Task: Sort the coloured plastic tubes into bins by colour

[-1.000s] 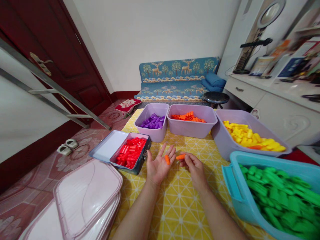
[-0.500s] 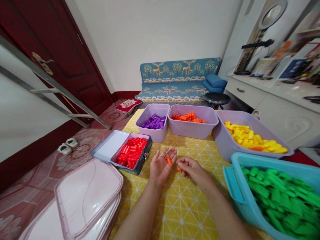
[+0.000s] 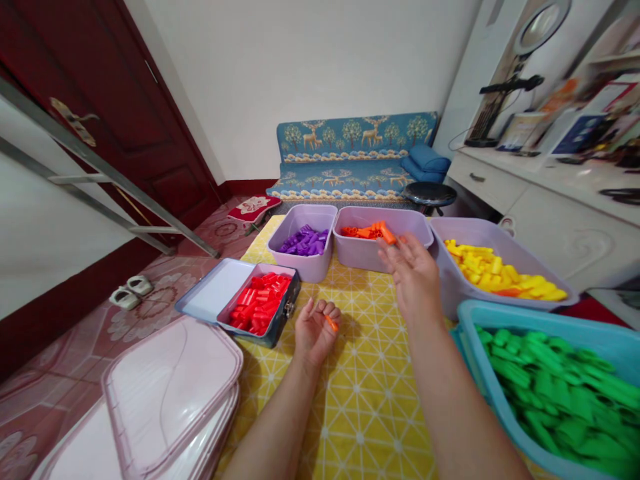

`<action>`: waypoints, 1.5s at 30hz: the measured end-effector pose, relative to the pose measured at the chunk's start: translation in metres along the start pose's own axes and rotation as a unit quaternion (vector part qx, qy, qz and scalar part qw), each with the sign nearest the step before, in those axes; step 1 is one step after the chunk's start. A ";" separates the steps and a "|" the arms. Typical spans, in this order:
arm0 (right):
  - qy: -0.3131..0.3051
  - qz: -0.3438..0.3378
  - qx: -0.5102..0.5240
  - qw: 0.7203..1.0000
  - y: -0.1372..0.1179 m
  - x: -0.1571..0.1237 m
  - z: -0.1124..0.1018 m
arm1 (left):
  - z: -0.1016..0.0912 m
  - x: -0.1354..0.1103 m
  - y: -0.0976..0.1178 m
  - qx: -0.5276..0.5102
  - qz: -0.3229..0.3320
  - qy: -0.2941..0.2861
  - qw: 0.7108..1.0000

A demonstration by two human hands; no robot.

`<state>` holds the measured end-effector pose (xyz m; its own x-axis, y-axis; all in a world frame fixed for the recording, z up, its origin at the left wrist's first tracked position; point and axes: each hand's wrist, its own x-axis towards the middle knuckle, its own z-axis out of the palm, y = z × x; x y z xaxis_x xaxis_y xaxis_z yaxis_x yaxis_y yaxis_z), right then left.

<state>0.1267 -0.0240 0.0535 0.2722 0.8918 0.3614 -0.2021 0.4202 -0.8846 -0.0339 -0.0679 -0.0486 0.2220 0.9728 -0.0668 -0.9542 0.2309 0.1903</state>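
Orange piece [image 3: 387, 235] sits right at the fingertips of our right hand [image 3: 413, 277], over the near-right corner of the lilac bin of orange pieces [image 3: 360, 257]. That hand is palm down w/ fingers stretched fwd & loosely spread. We can't tell whether thumb & forefinger pinch the piece or it lies loose against them.

Our left hand [image 3: 314, 328] is lower & nearer to us, just above the yellow tablecloth [image 3: 370, 407]. It is palm up w/ fingers curled in tight over a second orange piece [image 3: 331, 323], one end poking out by the fingertips. The two hands are well apart.

L of the orange bin & touching it: a lilac bin of purple pieces [image 3: 305, 268]. R of it: a bigger lilac bin of yellow pieces [image 3: 453, 283], w/ our right wrist just beside its near wall. In front of that, at our right forearm, is a teal tub of green pieces [image 3: 473, 333].

Just L of the left hand is an open metal tin [image 3: 273, 337] full of red pieces [image 3: 257, 303], lid [image 3: 215, 290] folded flat to its L. Pale pink lids [image 3: 170, 387] are stacked at the near-L table edge.

Bkgd: blue patterned sofa [image 3: 350, 153], round stool [image 3: 430, 193], dark red door [image 3: 110, 100], a ladder [image 3: 100, 177] & slippers [image 3: 125, 293] on the floor.
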 end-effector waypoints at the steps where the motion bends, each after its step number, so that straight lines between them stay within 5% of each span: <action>1: 0.022 -0.012 0.030 0.999 0.000 0.000 0.003 | 0.000 0.000 0.000 0.000 0.000 0.000 1.000; 5: 0.032 0.045 -0.006 0.998 0.019 -0.025 0.004 | 0.001 -0.001 -0.001 0.004 0.001 0.006 1.000; 9: -0.046 0.114 -0.135 0.983 0.046 -0.063 -0.004 | 0.001 0.000 -0.001 0.010 0.003 0.011 1.000; 15: -0.160 0.086 -0.258 0.949 0.061 -0.095 0.000 | 0.000 0.000 -0.001 0.024 0.013 0.027 0.999; 20: -0.161 0.065 -0.339 0.925 0.072 -0.104 0.003 | 0.000 0.000 -0.003 0.042 0.010 0.055 0.998; 34: -0.117 0.062 -0.181 0.974 0.082 -0.108 -0.003 | -0.001 -0.001 -0.002 0.002 -0.011 0.012 1.000; 45: -0.114 0.070 -0.134 0.982 0.080 -0.108 -0.001 | 0.001 -0.001 -0.002 0.010 0.005 0.031 0.999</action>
<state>0.0819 -0.0870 -0.0570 0.0360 0.9648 0.2604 0.0404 0.2590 -0.9650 -0.0323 -0.0695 -0.0482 0.1990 0.9719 -0.1255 -0.9518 0.2221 0.2114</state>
